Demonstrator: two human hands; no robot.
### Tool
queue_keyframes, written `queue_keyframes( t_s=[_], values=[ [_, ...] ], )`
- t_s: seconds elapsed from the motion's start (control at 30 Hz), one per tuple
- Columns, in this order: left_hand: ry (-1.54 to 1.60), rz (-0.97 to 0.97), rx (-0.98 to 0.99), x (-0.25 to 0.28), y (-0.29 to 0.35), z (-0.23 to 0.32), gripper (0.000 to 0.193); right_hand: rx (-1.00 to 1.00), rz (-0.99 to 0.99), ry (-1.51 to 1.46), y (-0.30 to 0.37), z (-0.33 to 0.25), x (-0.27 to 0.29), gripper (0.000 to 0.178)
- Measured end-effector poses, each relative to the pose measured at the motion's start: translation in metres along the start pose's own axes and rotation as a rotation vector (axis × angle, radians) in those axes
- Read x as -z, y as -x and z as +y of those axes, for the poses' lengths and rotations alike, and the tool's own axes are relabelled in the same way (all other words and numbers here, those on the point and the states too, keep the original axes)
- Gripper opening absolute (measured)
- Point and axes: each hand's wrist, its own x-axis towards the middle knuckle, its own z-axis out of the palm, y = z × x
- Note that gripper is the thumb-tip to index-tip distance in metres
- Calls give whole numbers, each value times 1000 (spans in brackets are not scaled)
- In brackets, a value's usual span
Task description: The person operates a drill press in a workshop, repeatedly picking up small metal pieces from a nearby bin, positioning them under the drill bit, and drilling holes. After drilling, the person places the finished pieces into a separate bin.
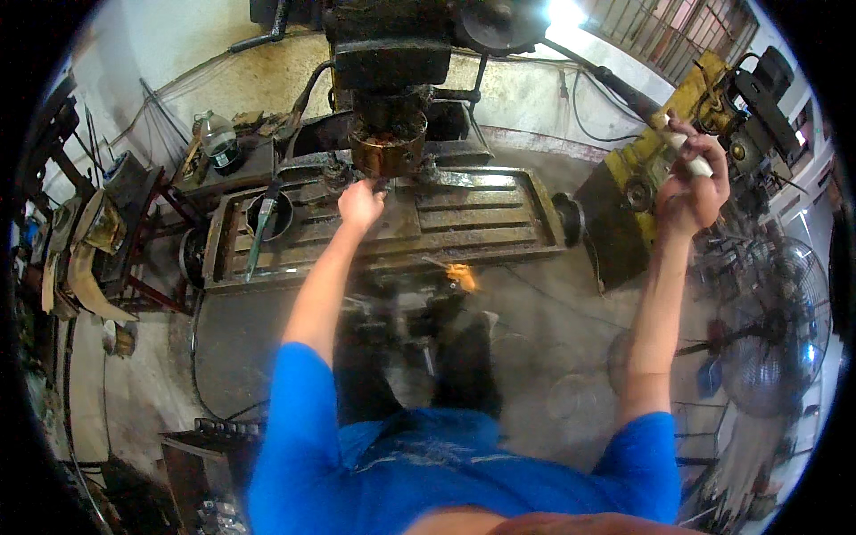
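My left hand reaches over the slotted metal table of a drilling or milling machine. Its fingers are closed at the lower edge of a round, brownish metal workpiece under the machine's dark head. What they pinch, if anything, is hidden. Raised at the right, my right hand wraps round the pale grip of a long lever that runs from the machine head. Left of my left hand, a green-handled brush leans in a dark round pot on the table.
A clear plastic jug stands on a bench at the back left. Yellow machinery rises at the right, with a large fan nearer me. An orange object sits at the table's front edge. Cluttered racks line the left.
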Motion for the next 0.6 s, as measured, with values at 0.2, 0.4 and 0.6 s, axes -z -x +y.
queue_keyframes(
  t_s=[0.2, 0.4, 0.6],
  values=[
    [15, 12, -18, 0, -1, 4, 30, 30, 17, -54, 28, 0, 0, 31],
    [-34, -52, 50, 5, -5, 7, 28, 46, 89, -33, 44, 17, 6, 30],
    [10, -37, 46, 0, -4, 4, 33, 18, -31, 27, 25, 7, 11, 31]
  ],
)
